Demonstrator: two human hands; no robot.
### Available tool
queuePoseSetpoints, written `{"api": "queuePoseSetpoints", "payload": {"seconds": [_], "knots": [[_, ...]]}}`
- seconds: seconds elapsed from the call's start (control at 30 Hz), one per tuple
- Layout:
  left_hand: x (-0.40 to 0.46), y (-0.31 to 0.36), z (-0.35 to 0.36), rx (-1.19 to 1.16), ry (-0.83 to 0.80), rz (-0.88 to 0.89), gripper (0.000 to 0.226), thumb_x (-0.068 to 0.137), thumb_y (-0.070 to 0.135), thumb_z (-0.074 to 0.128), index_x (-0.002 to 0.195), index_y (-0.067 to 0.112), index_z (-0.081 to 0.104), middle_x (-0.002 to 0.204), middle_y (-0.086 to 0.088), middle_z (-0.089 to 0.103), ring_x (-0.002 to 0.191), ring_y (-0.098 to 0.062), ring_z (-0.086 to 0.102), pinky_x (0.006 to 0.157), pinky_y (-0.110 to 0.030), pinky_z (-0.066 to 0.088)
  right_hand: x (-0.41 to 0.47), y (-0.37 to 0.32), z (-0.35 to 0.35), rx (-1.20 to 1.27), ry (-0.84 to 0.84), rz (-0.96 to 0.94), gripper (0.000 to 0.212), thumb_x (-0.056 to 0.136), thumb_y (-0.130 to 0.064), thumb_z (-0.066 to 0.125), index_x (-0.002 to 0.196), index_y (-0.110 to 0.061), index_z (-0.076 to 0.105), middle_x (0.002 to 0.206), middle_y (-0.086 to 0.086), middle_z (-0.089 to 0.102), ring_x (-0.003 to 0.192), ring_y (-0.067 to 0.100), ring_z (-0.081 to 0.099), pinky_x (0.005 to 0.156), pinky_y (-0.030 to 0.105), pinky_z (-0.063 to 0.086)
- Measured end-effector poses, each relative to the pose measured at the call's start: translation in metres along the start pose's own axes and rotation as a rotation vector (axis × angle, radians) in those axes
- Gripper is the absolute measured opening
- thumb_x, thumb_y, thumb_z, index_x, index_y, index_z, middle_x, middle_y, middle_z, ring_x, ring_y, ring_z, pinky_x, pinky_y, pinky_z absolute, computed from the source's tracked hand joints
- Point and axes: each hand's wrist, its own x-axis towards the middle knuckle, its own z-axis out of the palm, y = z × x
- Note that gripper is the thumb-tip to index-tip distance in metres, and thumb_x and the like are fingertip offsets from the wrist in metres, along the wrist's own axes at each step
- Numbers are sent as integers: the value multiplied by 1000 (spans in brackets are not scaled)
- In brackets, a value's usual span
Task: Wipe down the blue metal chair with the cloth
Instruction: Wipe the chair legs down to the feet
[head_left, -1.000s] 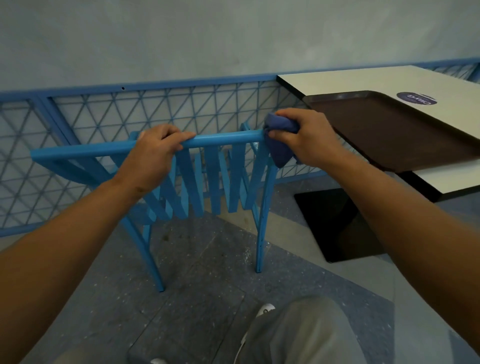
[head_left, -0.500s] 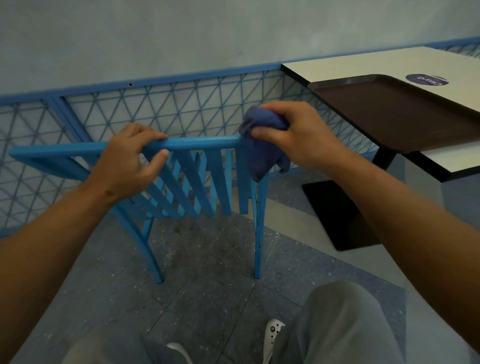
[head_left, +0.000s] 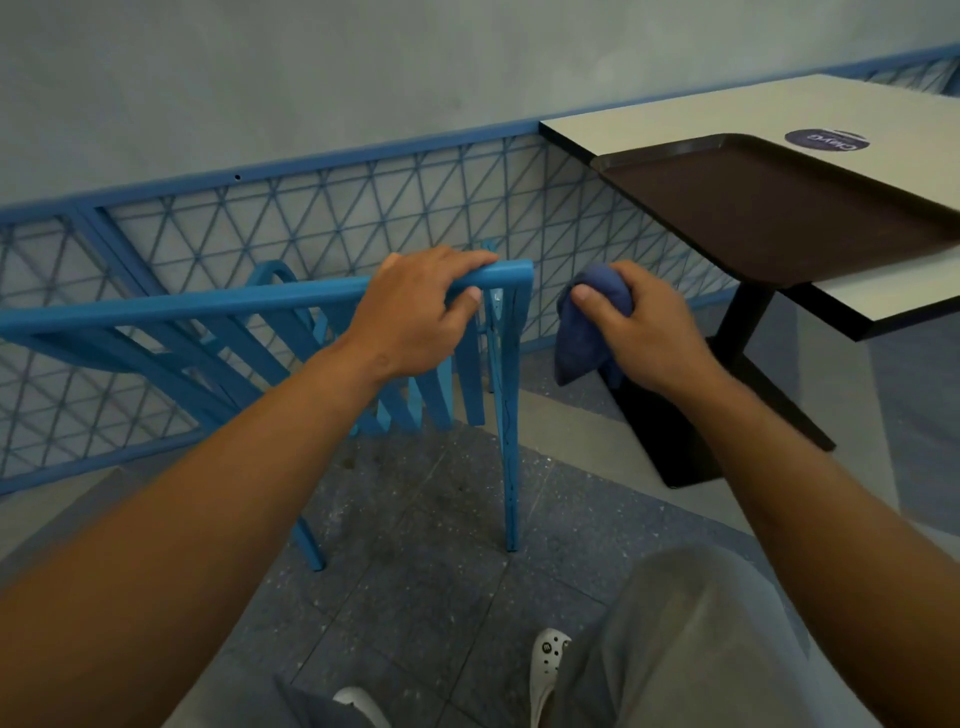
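Cloth: lifted off blue metal chair, bunched in right hand fingers; left hand regripped top rail's corner; wiping paused.

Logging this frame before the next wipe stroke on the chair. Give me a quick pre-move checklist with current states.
1. Cloth in hand: ok. The right hand grips the blue cloth, bunched, part hanging below the fingers.
2. Chair steadied: ok. The left hand grips the top rail of the blue chair near its right corner.
3. Cloth on the metal: not ok. It hangs just right of the chair's corner post, apart from it.
4. Path to the post: ok. Nothing lies between cloth and post.
5. Clearance on the right: cannot tell. The brown tray overhangs the table edge above the right hand.
6. Which parts are already clean: cannot tell.
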Motion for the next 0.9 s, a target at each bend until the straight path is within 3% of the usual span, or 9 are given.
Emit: {"api": "queuePoseSetpoints", "payload": {"seconds": [0.07,0.13,0.27,0.47,0.6,0.67,0.8,0.9], "knots": [[-1,-2,0,-6,-3,-8,42,101,33,50,142,28,55,124,7,65,113,-16,58,107,-47,38,-12,-5,15,23,9,-39,28,97,-41,65,117,-24,55,95,-3,67,85,4,64,68,19,51],[-1,-1,-1,-7,1,-12,42,99,35,51,140,28,57,124,6,66,113,-18,59,105,-50,42,-17,-14,26,18,-24,-74,32,96,-39,66,121,-28,49,93,-2,66,79,10,66,64,30,56],[-3,1,-5,-39,-27,-25,44,97,37,55,140,30,57,129,6,65,117,-17,59,106,-51,42,-17,-23,35,-29,-59,-57,28,95,-35,67,117,-30,51,96,-4,68,89,15,66,78,47,58],[-11,-1,-7,-39,-12,-9,42,100,25,57,141,31,56,129,7,65,118,-16,58,109,-49,40,-23,-36,49,63,207,-203,22,90,-39,69,99,-20,62,93,-7,66,88,12,63,77,41,54],[-11,-1,-10,-61,-56,-35,44,102,19,54,143,34,54,130,9,63,120,-14,56,110,-49,40,-35,-8,78,57,192,19,28,87,-51,66,82,-25,56,80,-7,61,76,14,61,65,48,54],[-11,0,-11,-61,-68,-49,45,102,18,54,143,35,54,132,9,62,121,-14,55,112,-48,39,-40,-1,85,81,186,81,30,87,-54,66,80,-26,57,78,-7,62,74,13,62,63,49,55],[-12,3,-9,-53,-56,-52,47,100,17,56,144,35,53,132,10,62,119,-13,56,112,-46,37,-32,-28,77,194,343,-42,29,90,-38,74,82,-14,60,74,-6,61,70,14,60,64,42,52],[-12,3,-10,-51,-42,-49,48,99,16,57,143,36,54,129,10,63,117,-14,56,111,-45,37,-26,-35,76,197,370,-81,29,90,-39,74,85,-17,56,75,-9,59,71,13,60,64,41,52]]}}
